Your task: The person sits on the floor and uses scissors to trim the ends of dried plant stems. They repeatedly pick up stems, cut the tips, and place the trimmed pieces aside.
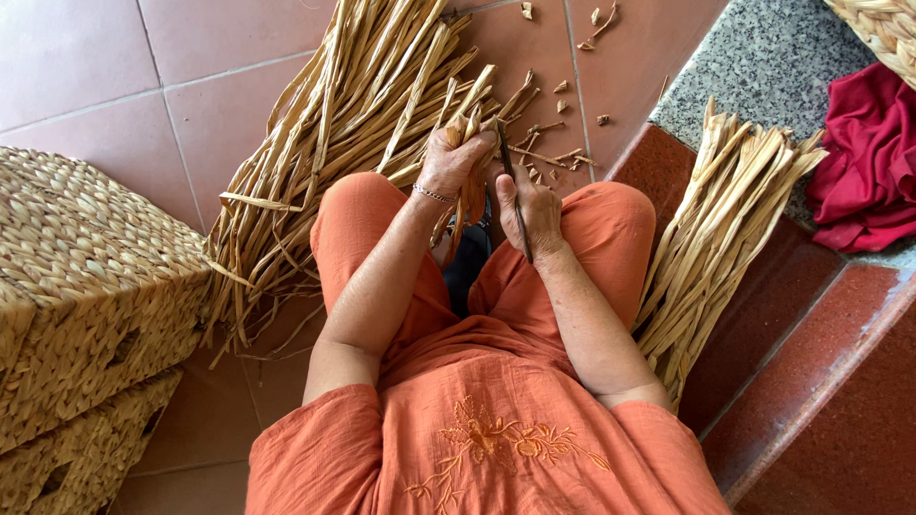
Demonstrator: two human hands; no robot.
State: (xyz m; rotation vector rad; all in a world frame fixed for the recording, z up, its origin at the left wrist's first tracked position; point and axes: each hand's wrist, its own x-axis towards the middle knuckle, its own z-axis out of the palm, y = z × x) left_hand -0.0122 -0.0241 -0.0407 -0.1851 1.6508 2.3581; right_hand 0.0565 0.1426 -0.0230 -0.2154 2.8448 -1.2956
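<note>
I look down at my lap in orange clothes. My left hand (450, 157), with a thin bracelet at the wrist, is closed around a small bunch of dried straw-coloured stalks (471, 195) held upright between my knees. My right hand (530, 212) grips a long dark blade (510, 181) that rests against the top of that bunch. A big heap of the same dried stalks (343, 124) lies on the tiled floor just beyond my left hand. Cut scraps (558, 100) are scattered in front.
Woven straw baskets (76, 286) are stacked at the left. A second bundle of stalks (720, 219) leans on the red step (792, 362) at my right. A red cloth (868, 162) and a braided edge (883, 29) lie on the speckled stone at top right.
</note>
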